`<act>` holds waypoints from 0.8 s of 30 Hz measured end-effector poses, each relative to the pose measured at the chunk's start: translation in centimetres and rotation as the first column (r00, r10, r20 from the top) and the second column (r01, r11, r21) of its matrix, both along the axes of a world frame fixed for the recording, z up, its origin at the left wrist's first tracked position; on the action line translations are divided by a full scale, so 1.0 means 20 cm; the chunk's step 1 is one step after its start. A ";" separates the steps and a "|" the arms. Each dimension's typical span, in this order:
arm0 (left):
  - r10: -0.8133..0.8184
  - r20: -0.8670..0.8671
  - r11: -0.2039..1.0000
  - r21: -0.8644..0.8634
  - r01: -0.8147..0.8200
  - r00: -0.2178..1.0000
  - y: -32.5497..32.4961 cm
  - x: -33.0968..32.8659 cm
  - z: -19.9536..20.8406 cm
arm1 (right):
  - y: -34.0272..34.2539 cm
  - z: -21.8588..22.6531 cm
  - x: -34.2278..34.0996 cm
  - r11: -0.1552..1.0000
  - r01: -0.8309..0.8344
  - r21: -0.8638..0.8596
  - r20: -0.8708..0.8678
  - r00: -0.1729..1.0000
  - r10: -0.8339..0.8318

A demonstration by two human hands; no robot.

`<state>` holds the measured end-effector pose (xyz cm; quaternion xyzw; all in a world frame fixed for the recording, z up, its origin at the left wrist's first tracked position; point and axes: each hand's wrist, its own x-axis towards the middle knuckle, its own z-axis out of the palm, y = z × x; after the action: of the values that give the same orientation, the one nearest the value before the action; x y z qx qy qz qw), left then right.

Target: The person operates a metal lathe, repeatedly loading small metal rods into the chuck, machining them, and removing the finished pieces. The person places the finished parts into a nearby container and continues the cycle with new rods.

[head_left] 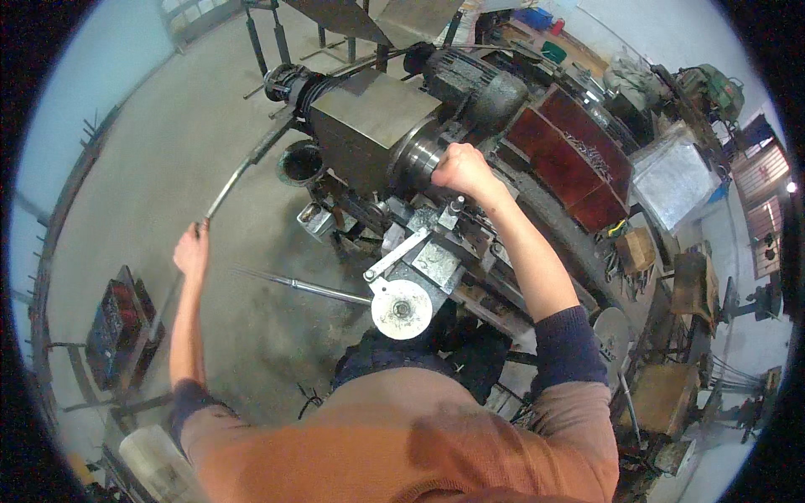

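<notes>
My left hand (192, 250), out to the left, is closed around a long metal lever (228, 186). That lever slants up to the pulley end of a lathe-like machine's headstock (373, 105). My right hand (465, 173) is a closed fist against the front of the round steel chuck (417, 155). Whatever its fingers hold there is hidden behind the hand. Below the chuck lies the carriage with a flat steel bar (397, 256) on top. Nearest my body is a round pale handwheel (402, 309), with a metal handle (331, 292) pointing left from beside it.
A dark electric motor (482, 88) sits behind the headstock. To the right are a reddish-brown metal tray (566, 159) with shavings, a silvery sheet-covered block (675, 178) and a wooden block (635, 250). A dark rack (117, 331) stands on the floor at left.
</notes>
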<state>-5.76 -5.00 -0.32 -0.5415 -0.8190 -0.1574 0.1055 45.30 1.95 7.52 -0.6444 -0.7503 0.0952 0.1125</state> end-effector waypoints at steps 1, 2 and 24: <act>0.038 0.063 0.992 -0.120 -0.030 0.997 -0.07 0.14 0.08 | 0.01 0.01 0.00 1.000 -0.006 -0.019 0.003 1.000 0.006; 0.006 -0.013 0.997 -0.073 -0.007 1.000 -0.15 0.27 0.06 | 0.02 0.00 0.01 0.999 -0.017 -0.036 0.017 1.000 0.018; -0.486 0.820 0.393 0.514 0.762 -0.302 -0.02 1.69 0.45 | -0.67 0.20 -0.05 0.815 -0.215 0.538 -0.236 0.890 0.391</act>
<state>28.09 -5.38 8.78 -0.6725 -0.2644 -0.3792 -0.5780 44.32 -11.50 11.43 -0.4376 -0.8127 0.0238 0.3841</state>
